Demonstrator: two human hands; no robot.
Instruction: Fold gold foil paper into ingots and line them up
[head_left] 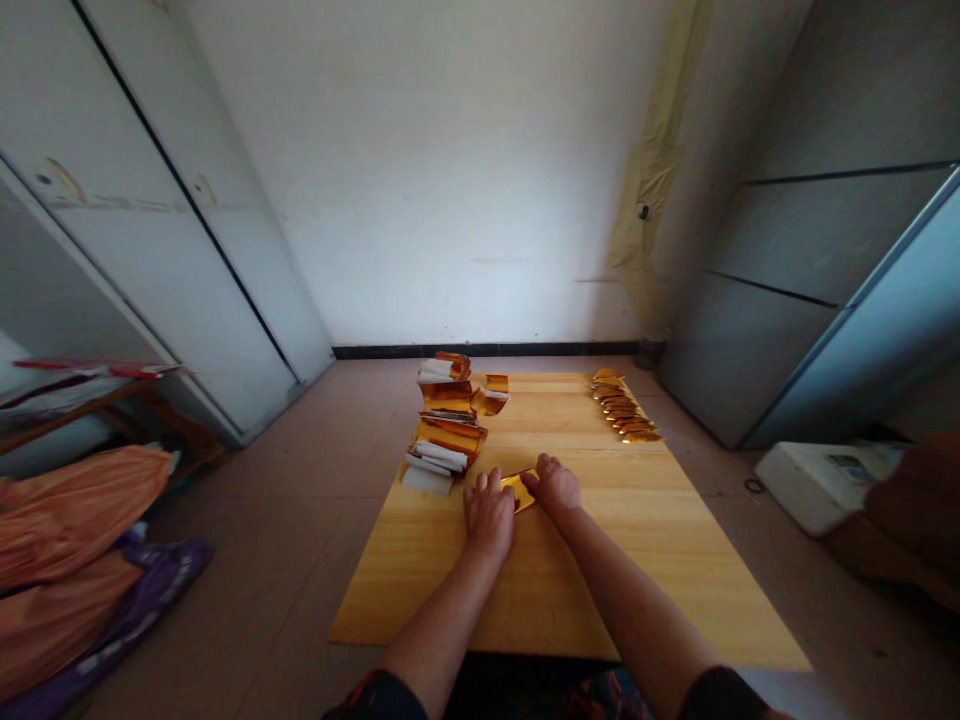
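A small sheet of shiny gold foil paper [519, 491] lies on the wooden table, partly covered by my fingers. My left hand [490, 512] is over its left end, fingers bent and pressed onto it. At the right end, my right hand [556, 486] has its fingers curled round the edge, with the thumb on the gold face. Beyond my left hand are untidy piles of gold paper [450, 432], some sheets showing a white back. A row of folded gold pieces [624, 408] overlaps along the far right edge.
The wooden table [630, 560] stands before a white wall [450, 180]. Pale cabinets [150, 200] are on the left, above orange cloth [82, 510] near a purple bag [150, 590]. A grey fridge-like cabinet [780, 260] and a white box [810, 485] stand right.
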